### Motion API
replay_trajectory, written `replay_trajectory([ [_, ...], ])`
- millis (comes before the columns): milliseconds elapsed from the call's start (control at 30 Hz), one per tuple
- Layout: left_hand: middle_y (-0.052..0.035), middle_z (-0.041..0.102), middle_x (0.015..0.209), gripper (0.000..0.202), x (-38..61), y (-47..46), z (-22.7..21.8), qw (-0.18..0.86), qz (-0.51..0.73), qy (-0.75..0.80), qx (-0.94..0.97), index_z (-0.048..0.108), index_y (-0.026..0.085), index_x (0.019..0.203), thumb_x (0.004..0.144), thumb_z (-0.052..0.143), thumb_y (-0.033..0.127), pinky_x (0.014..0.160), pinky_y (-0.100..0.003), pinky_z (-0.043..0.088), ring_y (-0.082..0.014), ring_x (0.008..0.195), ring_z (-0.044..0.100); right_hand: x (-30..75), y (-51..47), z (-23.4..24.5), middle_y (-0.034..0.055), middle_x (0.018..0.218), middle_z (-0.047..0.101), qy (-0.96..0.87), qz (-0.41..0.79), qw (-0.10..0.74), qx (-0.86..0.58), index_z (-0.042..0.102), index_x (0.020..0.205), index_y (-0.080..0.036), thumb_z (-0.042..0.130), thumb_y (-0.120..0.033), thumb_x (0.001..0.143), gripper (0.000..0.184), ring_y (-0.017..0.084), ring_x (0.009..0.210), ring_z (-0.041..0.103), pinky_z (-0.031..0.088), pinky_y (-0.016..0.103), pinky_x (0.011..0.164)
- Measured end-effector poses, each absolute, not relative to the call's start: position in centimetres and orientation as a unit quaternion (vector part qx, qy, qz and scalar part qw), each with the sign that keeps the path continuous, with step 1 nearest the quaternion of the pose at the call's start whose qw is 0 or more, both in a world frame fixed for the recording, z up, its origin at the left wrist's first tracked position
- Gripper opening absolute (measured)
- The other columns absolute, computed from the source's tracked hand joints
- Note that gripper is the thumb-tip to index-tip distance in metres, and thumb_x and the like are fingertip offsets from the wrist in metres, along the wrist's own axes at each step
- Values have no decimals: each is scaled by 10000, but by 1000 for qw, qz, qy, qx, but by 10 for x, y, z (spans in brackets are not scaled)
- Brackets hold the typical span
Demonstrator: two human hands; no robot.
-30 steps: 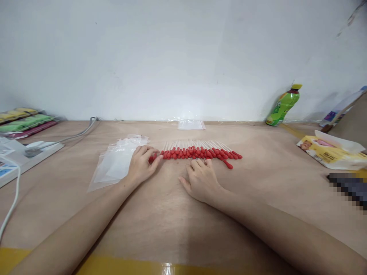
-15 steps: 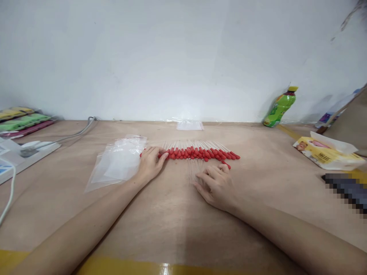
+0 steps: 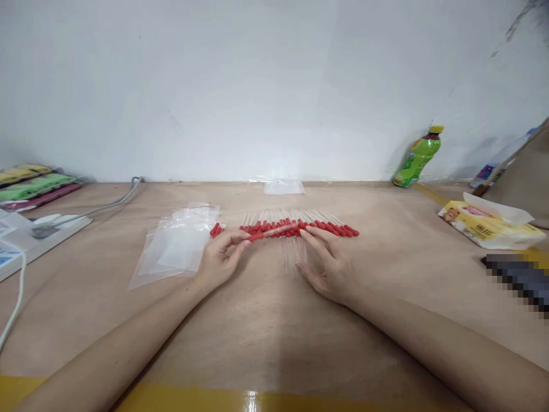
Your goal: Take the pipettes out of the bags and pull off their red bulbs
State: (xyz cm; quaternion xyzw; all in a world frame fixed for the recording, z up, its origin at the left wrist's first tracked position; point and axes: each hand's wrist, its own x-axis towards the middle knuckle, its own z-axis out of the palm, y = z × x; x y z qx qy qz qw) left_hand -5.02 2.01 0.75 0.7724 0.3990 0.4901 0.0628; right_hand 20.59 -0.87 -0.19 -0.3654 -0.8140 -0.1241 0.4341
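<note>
My left hand (image 3: 219,256) pinches a dropper (image 3: 271,232) by its red rubber bulb between thumb and fingers. The dropper lies nearly level, its clear tube pointing right across the pile. My right hand (image 3: 326,260) has its thumb and fingers apart, the fingertips close to the tube's far end; whether they touch it I cannot tell. Behind both hands is a row of droppers (image 3: 338,229), red bulbs towards me and clear tubes pointing to the wall. Several clear tubes (image 3: 290,257) point towards me beside my right thumb. More red bulbs (image 3: 215,230) lie behind my left hand.
Clear plastic bags (image 3: 171,246) lie at left; another small stack (image 3: 283,187) is by the wall. A power strip (image 3: 51,240) and coloured packs (image 3: 38,186) are far left. At right stand a green bottle (image 3: 418,157), a tissue pack (image 3: 489,223) and a blurred dark object (image 3: 517,280).
My left hand has moved slightly towards me and now holds a dropper lifted from the row. My right hand has shifted up towards the bulbs, its fingers reaching forward.
</note>
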Motion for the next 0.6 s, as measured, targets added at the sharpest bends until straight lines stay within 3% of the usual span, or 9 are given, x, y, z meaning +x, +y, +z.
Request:
replay_trajectory([
  [133, -57, 642, 916, 133, -44, 11, 7, 97, 426, 314, 843, 597, 170, 930, 807, 549, 176, 780, -284, 496, -153, 868, 604, 210, -6, 2, 126, 1282, 473, -853, -147, 377, -329, 420, 1268, -150, 524, -389, 815, 523, 247, 1220, 386, 290, 449, 1019],
  [300, -58, 658, 881, 120, -38, 3, 17, 86, 405, 277, 867, 596, 160, 917, 808, 550, 141, 771, -269, 509, -144, 861, 613, 209, 0, -3, 46, 1156, 595, -867, -133, 357, -320, 590, 1063, -215, 485, -301, 859, 245, 203, 1178, 452, 268, 459, 1034],
  [400, -60, 661, 888, 130, -35, -4, 23, 76, 383, 277, 878, 596, 157, 931, 817, 535, 149, 775, -265, 515, -141, 862, 617, 208, 1, -4, 23, 1065, 644, -866, -118, 368, -317, 633, 957, -229, 471, -257, 866, 188, 191, 1140, 490, 282, 453, 1023],
  [533, -106, 579, 1144, 375, -27, -6, 19, 21, 332, 300, 894, 518, 163, 1158, 798, 573, 251, 913, -362, 466, -203, 1065, 544, 206, 0, -4, 25, 1024, 662, -867, -104, 377, -308, 643, 934, -219, 471, -242, 864, 187, 194, 1118, 508, 311, 444, 1000],
  [600, -101, 560, 1182, 408, -22, -4, 12, -11, 327, 286, 901, 505, 175, 1184, 799, 578, 288, 939, -378, 450, -213, 1108, 518, 205, 0, -4, 25, 1003, 669, -868, -102, 382, -299, 647, 921, -216, 483, -246, 858, 179, 193, 1101, 520, 320, 441, 992],
])
